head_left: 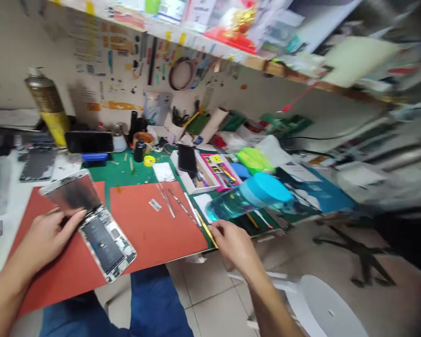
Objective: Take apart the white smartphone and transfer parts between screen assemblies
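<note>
My left hand (pixel 54 234) grips the lower edge of a phone screen (pixel 73 192), thumb in front, and holds it tilted up. The screen is hinged open over an opened phone body (pixel 108 245), whose black battery and circuit board are exposed. Both lie at the left on a reddish-brown mat (pixel 154 220). At the bench's front edge, my right hand (pixel 233 243) has its fingers pinched at a thin yellow tool (pixel 206 230). Tweezers (pixel 184 208) and slim metal tools lie just left of that hand. A blue-lidded bottle (pixel 245 196) is just beyond it.
A white tray (pixel 203 185) with a dark phone stands behind the mat, beside a pink-edged box (pixel 221 171). At the back left are a spray can (pixel 49 105) and a propped phone (pixel 89 142). A loaded shelf (pixel 196 30) overhangs. A white stool (pixel 326 309) stands right.
</note>
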A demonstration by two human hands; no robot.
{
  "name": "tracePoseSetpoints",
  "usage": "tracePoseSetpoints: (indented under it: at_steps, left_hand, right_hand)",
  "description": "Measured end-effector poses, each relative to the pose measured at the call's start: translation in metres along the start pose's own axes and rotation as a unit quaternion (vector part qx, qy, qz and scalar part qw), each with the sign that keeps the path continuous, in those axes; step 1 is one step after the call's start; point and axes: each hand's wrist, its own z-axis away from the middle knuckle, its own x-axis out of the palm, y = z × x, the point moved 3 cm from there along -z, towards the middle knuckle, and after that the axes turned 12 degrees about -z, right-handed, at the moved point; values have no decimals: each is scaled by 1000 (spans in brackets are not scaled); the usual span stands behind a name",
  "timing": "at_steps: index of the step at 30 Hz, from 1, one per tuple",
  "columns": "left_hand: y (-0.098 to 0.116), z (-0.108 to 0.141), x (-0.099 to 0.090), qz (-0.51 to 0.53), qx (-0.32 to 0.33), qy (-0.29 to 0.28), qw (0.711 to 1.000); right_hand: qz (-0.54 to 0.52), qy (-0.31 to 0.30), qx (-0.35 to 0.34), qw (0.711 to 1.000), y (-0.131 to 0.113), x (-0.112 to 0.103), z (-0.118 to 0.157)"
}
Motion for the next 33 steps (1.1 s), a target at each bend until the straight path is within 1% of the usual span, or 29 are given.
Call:
tracePoseSetpoints:
  at_steps: [1,3,4,5,6,8,9,10,12,13,14,16,18,19,21,23,24,26,27,30,31,33]
  left_hand:
    - [8,2,-4,11,5,-13,1000]
    - [18,4,-10,33,3,-12,999]
    - [20,4,-11,43,2,-14,999]
    - [21,5,-12,48,3,-15,999]
    - [21,6,-12,54,5,-16,998]
    - [21,9,-11,63,9,-21,998]
    - [20,9,-10,68,11,-25,997]
    - [20,10,-10,71,12,-30,997]
    - [21,11,-10,79,17,-38,996]
    - [22,11,-10,85,20,-40,995]
    - [22,11,-10,91,23,-39,995]
    - [24,11,-12,101,27,-38,994]
    - [24,11,-12,103,22,-38,994]
    - [23,12,-12,101,17,-39,994]
    - [23,12,-12,98,11,-39,994]
    - [23,13,-12,96,9,-34,995]
    - [22,13,-11,95,10,-31,995]
    - [22,13,-11,92,13,-27,995]
    - [22,13,-11,91,16,-27,995]
    - [23,13,-11,96,28,-29,995]
    - [24,13,-11,98,32,-30,994]
    - [24,12,-11,98,37,-33,994]
  right_hand:
    - [0,-6,-4,1000,3,1,2]
    - [4,-8,-9,1000,8,0,7]
    - [3,8,-14,1000,8,-2,11]
    - [-7,33,-33,999,6,-5,17]
    - [-20,75,-63,995,1,-11,24]
    - [-52,178,-136,973,-17,-28,42]
    - [-74,214,-174,958,-30,-38,51]
    - [-104,237,-205,944,-45,-46,60]
    - [-183,236,-241,923,-75,-60,69]
    - [-222,224,-245,917,-89,-65,70]
    - [-256,194,-248,914,-103,-67,68]
    - [-311,107,-263,907,-130,-61,56]
    - [-340,20,-254,905,-150,-45,38]
    - [-352,-16,-236,906,-157,-34,29]
    - [-369,-95,-195,904,-168,-12,12]
    - [-357,-157,-183,902,-177,3,-1]
    - [-354,-172,-184,901,-181,7,-6]
    - [-385,-169,-185,888,-190,7,-15]
    - [-424,-163,-180,873,-195,6,-19]
    - [-539,-177,-163,807,-217,10,-30]
    - [-554,-184,-165,795,-224,15,-33]
    - [-557,-169,-186,791,-234,31,-35]
